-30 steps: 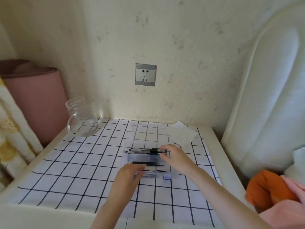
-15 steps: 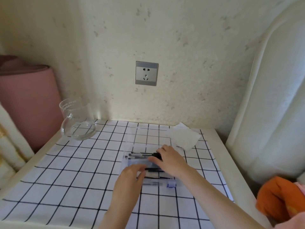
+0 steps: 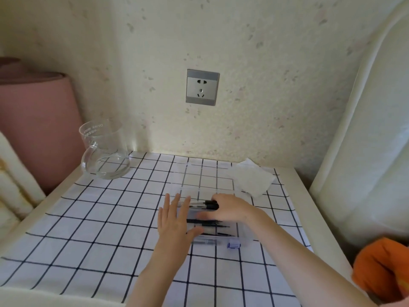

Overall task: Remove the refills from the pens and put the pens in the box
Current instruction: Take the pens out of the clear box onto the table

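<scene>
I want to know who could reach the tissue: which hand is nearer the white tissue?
Right. The right hand lies just in front of the white tissue; the left hand sits farther left.

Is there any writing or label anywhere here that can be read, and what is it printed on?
Glass jug: white lettering near the rim, seen mirrored through the glass; it seems to begin "Drink more", the smaller line under it too blurred to read.
Wall socket: no text, only the plug holes.
Clear plastic box and the pens: no print legible.
</scene>
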The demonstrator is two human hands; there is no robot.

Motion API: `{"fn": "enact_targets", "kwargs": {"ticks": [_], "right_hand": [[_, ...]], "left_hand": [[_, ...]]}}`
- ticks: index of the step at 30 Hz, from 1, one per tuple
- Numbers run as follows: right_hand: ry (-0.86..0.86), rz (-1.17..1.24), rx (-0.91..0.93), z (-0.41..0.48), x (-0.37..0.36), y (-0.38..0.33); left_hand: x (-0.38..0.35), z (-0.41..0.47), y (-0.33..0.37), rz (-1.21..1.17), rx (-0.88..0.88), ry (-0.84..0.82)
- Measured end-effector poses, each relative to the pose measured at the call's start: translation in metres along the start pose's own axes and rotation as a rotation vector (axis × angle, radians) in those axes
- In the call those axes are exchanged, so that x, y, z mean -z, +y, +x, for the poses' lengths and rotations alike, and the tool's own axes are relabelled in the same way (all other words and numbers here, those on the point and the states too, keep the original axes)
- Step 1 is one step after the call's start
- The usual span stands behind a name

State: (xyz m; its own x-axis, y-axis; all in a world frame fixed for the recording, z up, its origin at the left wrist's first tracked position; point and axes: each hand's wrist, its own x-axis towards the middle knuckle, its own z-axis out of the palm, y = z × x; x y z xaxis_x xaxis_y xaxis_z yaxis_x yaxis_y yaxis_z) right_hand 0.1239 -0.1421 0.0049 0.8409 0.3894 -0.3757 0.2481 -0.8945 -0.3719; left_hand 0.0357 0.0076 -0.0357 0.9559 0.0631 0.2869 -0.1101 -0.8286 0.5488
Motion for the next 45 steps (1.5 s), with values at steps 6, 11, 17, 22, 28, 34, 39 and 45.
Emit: {"fn": "enact_targets", "kwargs": {"ticks": [6, 11, 17, 22, 28, 34, 39, 45], "right_hand": [[-0.198, 0.028, 0.039, 0.009, 0.021, 0.001], [-0.188, 0.105, 0.088, 0.010, 0.026, 0.005], [-0.082, 0.192, 0.126, -0.005, 0.035, 0.006], [0.089, 0.074, 0.178, -0.059, 0.033, -0.015], [0.049, 0.108, 0.166, -0.118, -0.020, -0.020], [0.219, 0.091, 0.176, -0.121, -0.072, -0.006], [0.366, 0.095, 0.243, -0.124, -0.096, 0.007], [0.577, 0.006, 0.292, -0.128, -0.125, 0.022]], "left_hand": [[0.001, 0.004, 0.004, 0.082, 0.071, -0.182], [0.004, 0.003, 0.010, 0.037, 0.060, -0.156], [0.002, 0.006, 0.009, -0.048, -0.102, 0.006], [0.026, 0.003, 0.018, 0.096, -0.299, 0.128], [0.057, -0.032, 0.042, 0.147, -0.141, -0.337], [0.035, -0.050, 0.024, 0.103, -0.059, -0.527], [0.027, -0.051, 0.015, 0.082, -0.086, -0.488], [0.033, -0.055, 0.012, 0.023, -0.145, -0.476]]}}
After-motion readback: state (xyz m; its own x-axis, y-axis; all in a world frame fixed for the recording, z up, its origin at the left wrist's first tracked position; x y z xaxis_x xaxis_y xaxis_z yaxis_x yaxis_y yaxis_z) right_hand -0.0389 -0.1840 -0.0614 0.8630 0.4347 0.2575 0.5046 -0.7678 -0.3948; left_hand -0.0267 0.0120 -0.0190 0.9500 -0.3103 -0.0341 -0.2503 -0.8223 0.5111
